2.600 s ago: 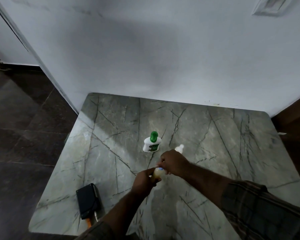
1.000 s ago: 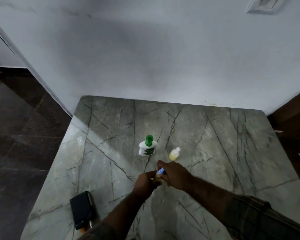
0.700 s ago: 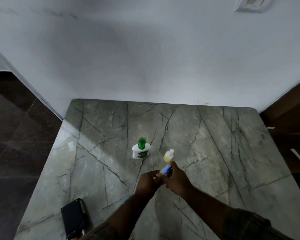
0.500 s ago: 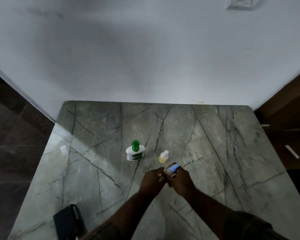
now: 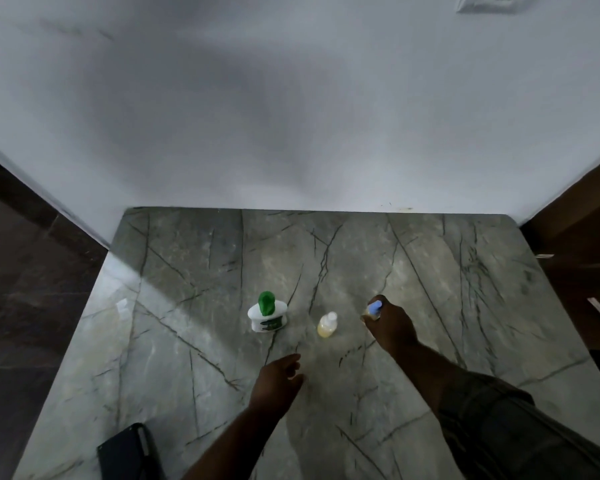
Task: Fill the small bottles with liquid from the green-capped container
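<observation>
A white container with a green cap (image 5: 267, 315) stands upright mid-table. To its right stands a small bottle (image 5: 326, 325) with yellowish liquid and a white cap. Further right my right hand (image 5: 390, 327) grips a second small bottle with a blue cap (image 5: 374, 309); my fingers hide most of its body, and I cannot tell whether it touches the table. My left hand (image 5: 277, 381) hovers in front of the green-capped container, fingers relaxed and holding nothing.
The grey marble table (image 5: 187, 341) meets a white wall at the back. A black flat object (image 5: 127, 453) lies at the front left edge. A small white scrap (image 5: 122, 305) lies near the left edge. Dark floor lies left, brown furniture right.
Both hands had been together on the blue-capped bottle. My left hand has let go and drawn back. My right hand has carried the bottle away to the right, past the white-capped bottle.
</observation>
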`<state>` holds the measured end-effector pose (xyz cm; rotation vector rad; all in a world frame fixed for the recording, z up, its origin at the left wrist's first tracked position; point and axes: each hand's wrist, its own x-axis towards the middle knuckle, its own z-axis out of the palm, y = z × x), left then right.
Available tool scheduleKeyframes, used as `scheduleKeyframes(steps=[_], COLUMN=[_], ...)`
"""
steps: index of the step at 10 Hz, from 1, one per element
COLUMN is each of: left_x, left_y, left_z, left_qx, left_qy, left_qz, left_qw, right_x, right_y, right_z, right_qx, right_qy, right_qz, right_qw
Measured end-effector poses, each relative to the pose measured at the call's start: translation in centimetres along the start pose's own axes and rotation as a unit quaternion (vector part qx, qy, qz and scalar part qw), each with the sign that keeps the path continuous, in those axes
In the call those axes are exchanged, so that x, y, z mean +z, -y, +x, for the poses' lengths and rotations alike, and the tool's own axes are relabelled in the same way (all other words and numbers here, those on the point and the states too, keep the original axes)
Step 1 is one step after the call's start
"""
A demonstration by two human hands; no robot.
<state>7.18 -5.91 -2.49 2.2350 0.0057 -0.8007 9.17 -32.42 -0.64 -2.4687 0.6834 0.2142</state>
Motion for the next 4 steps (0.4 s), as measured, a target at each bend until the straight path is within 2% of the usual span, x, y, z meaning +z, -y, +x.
scheduleKeyframes(steps=[3, 4], left_x=[-1.1, -0.8], left_y=[1.2, 1.7], left_z=[-0.3, -0.3], left_qx=[-0.013, -0.016], left_qy=[-0.015, -0.028], left_qz=[-0.015, -0.017], left_qw=[1.0, 0.999], right_x=[1.5, 1.5], right_y=[-0.5, -1.0], right_z=[0.5, 0.2], right_qx=[0.008, 0.042], right_qy=[0.017, -0.011], right_qz=[0.005, 0.05], right_qw=[1.0, 0.998])
